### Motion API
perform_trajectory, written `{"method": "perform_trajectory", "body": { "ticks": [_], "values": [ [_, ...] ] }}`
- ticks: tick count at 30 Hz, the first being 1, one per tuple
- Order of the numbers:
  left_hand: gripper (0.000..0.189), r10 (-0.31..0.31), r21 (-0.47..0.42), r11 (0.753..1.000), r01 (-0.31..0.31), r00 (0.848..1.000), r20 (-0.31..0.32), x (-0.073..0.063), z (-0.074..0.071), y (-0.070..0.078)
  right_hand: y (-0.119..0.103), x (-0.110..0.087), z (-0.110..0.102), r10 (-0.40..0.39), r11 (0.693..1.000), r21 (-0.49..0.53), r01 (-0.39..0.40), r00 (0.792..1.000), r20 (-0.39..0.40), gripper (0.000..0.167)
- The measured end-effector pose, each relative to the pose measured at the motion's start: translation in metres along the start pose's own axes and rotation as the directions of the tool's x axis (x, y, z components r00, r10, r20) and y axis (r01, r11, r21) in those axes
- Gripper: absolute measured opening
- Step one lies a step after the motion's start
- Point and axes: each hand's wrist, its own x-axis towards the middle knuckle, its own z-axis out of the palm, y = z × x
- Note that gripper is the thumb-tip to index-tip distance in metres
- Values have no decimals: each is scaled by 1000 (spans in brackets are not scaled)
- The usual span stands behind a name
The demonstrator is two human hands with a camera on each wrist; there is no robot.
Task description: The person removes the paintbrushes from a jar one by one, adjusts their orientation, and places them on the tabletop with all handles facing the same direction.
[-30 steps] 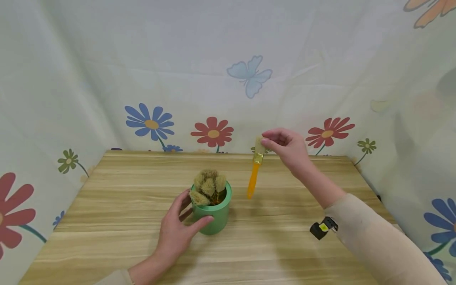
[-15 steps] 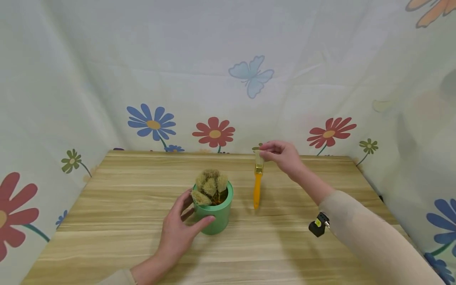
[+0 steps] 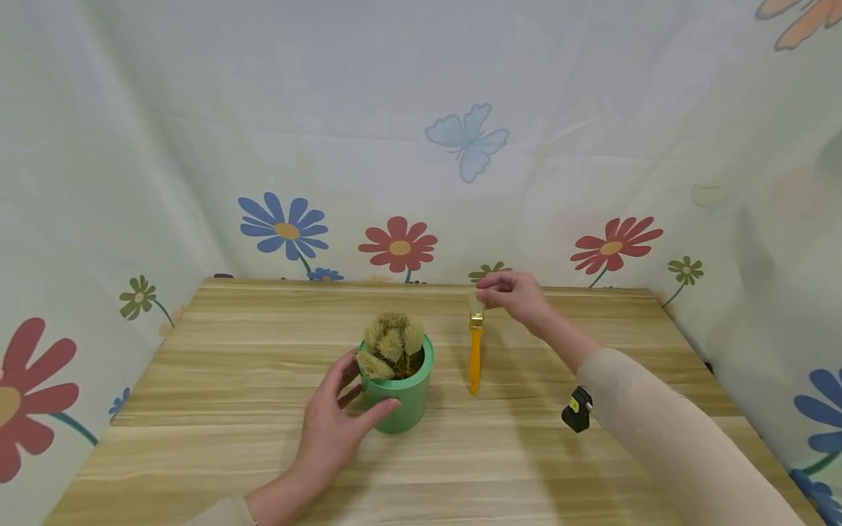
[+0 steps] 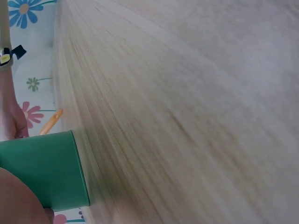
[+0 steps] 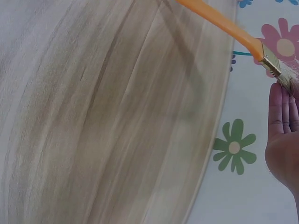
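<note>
A green cylindrical pot (image 3: 403, 404) stands on the wooden table, with several brushes inside, their tan bristle heads (image 3: 391, 343) pointing up. My left hand (image 3: 329, 427) holds the pot from the left, thumb across its front and fingers round the far side. Farther right, my right hand (image 3: 516, 296) pinches a paintbrush (image 3: 476, 351) by its pale bristles. The brush hangs handle down, with a gold metal ferrule and an orange handle. In the right wrist view the orange handle (image 5: 224, 24) slants above the table. The left wrist view shows the pot's green wall (image 4: 42, 170) close up.
The wood-grain table (image 3: 263, 321) ends at a pale curtain (image 3: 329, 109) printed with flowers and a blue butterfly, which also runs along both sides. A small black camera (image 3: 577, 410) sits at my right wrist.
My right hand has come down with the paintbrush, its handle tip now lower and the brush nearly vertical. My left hand stays on the pot.
</note>
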Motion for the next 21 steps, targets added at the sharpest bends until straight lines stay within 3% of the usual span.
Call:
{"method": "perform_trajectory", "body": {
  "ticks": [9, 21],
  "values": [
    [93, -4, 3, 1000, 4, 1000, -4, 0, 0, -1, 23, 10, 8, 62, 998, -28, -62, 998, 14, 31],
    [93, 10, 4, 1000, -10, 1000, -9, 1, 0, -3, 47, 21, 27, 54, 999, -11, -53, 998, 13, 26]
  ]
}}
